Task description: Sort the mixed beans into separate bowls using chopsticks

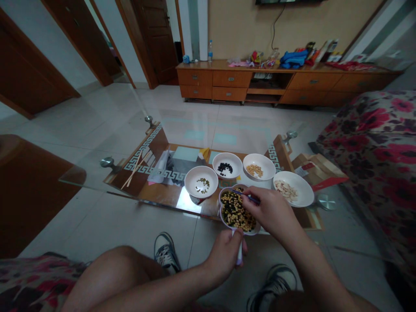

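Note:
My left hand (pixel 225 251) is closed around the handle of a pale, lobed bowl (pixel 221 216), held at the near edge of the glass table. Mixed beans (pixel 236 210), yellow, dark and green, fill it. Above them, my right hand (pixel 269 208) pinches thin dark tweezers (pixel 251 199), whose tips reach down over the beans; whether they grip one is too small to tell. Beyond stand white bowls: one with green beans (pixel 203 185), one with black beans (pixel 225 169), one with yellow beans (pixel 255 170). To the right, another white bowl (pixel 303 195) contains pale, flat pieces.
Wooden chopsticks (pixel 134 171) lie at the left of the glass table (pixel 87 177). Papers and a box sit on the shelf beneath. A paper bag (pixel 320 167) stands at the right, by a flowered sofa (pixel 383 130). A low cabinet (pixel 230 80) lines the far wall.

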{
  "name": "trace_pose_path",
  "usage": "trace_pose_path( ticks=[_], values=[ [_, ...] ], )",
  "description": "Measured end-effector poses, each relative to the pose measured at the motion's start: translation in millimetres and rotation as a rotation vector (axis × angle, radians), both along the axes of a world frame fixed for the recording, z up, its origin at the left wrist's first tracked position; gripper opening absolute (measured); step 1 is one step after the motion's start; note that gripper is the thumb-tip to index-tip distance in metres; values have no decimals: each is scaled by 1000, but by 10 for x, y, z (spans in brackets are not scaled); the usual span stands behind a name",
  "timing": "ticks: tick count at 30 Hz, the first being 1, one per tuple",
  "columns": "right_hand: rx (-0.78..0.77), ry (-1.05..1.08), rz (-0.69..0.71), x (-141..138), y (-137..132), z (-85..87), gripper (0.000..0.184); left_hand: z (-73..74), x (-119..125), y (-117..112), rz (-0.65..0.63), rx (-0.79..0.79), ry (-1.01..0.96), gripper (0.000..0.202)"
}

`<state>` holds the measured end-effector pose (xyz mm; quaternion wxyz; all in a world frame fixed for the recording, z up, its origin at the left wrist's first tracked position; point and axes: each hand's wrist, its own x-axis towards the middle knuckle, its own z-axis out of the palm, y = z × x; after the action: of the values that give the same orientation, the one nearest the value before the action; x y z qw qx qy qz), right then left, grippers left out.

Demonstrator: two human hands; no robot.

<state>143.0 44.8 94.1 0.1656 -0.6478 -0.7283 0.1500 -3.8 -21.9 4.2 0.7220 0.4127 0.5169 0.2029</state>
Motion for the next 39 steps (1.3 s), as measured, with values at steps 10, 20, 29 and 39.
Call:
trace_pose_path(
  ticks=[10, 20, 29, 39],
  values=[
    [-117, -121, -1, 22, -44, -40, 19, 23, -9, 6, -4, 3, -6, 70],
    [-154, -202, 15, -37, -23, -94, 20, 41, -1, 4, 12, -12, 2, 68],
    [-181, -240, 18, -60, -13, -78, 21, 2, 7, -14, 15, -10, -13, 67],
    [-211, -263, 32, -84, -10, -62, 21, 47, -8, -14, 4, -2, -4, 68]
  ],
)
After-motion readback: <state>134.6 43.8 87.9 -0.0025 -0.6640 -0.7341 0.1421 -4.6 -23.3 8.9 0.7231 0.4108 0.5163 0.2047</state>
